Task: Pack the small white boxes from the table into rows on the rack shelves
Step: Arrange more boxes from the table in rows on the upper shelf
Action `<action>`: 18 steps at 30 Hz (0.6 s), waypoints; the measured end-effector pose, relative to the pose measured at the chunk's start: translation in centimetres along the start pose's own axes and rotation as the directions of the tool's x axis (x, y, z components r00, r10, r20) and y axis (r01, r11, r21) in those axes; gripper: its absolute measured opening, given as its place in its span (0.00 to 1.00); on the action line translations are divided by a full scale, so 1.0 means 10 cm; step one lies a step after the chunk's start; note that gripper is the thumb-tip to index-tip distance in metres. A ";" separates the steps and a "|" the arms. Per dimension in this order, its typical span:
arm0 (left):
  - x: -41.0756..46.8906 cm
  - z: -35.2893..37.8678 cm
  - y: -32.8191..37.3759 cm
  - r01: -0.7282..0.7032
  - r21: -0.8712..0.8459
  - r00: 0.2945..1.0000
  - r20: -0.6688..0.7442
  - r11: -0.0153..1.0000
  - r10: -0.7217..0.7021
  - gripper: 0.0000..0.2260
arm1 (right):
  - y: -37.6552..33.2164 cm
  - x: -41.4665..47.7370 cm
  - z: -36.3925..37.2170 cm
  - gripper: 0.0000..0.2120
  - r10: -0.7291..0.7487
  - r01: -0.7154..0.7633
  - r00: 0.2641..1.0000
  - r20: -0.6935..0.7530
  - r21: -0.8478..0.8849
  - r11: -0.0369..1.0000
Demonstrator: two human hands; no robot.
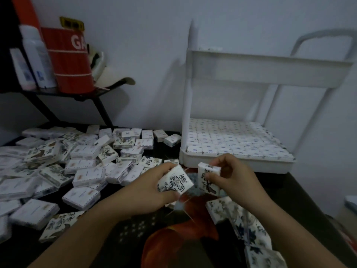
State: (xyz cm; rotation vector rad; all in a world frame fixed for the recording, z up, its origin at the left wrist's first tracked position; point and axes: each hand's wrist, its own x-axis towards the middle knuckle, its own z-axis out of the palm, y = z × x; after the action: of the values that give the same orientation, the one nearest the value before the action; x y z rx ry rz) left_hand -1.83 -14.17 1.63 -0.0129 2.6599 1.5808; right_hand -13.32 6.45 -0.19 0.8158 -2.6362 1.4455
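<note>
Above table point(301, 192), hands point(150, 192) point(231, 180) around two boxes point(175, 180) point(209, 176)

Dark table point(293, 192), scattered white boxes point(87, 167), white rack point(270, 165)

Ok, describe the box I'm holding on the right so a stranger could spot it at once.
Find the white rack at right, its lower shelf packed with rows of boxes. Just before its front rim the right grip pinches a small white box. Unlike the tilted box in the left grip, it stands upright, narrow edge on top.
</note>
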 end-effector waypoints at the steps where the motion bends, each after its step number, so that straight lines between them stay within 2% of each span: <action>1: 0.03 0.00 0.08 -0.002 -0.004 1.000 -0.007 1.000 0.002 0.20 | -0.01 0.00 -0.06 0.11 -0.010 0.010 1.000 -0.009 0.015 1.000; 8: 0.34 0.02 0.65 -0.028 -0.163 0.997 -0.074 0.986 0.016 0.11 | -0.10 0.12 -0.45 0.11 -0.027 0.029 0.997 -0.070 0.019 0.999; 12: 0.56 -0.09 1.05 -0.086 -0.137 0.985 -0.162 0.987 0.063 0.08 | -0.24 0.30 -0.69 0.09 -0.083 0.087 0.992 -0.097 0.041 0.995; 16: 0.75 -0.40 1.59 -0.213 -0.082 0.951 -0.247 0.974 0.187 0.07 | -0.54 0.55 -1.03 0.10 -0.191 0.197 0.969 -0.154 0.024 0.980; 18: 0.85 -0.61 1.91 -0.312 -0.028 0.909 -0.300 0.950 0.290 0.06 | -0.75 0.69 -1.21 0.10 -0.237 0.245 0.957 -0.168 0.029 0.969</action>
State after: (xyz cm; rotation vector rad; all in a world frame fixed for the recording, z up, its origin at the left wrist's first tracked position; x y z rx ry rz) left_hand -11.16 -10.27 20.94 0.1853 2.9406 1.9055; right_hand -18.54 9.79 14.31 0.9420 -2.2989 1.4491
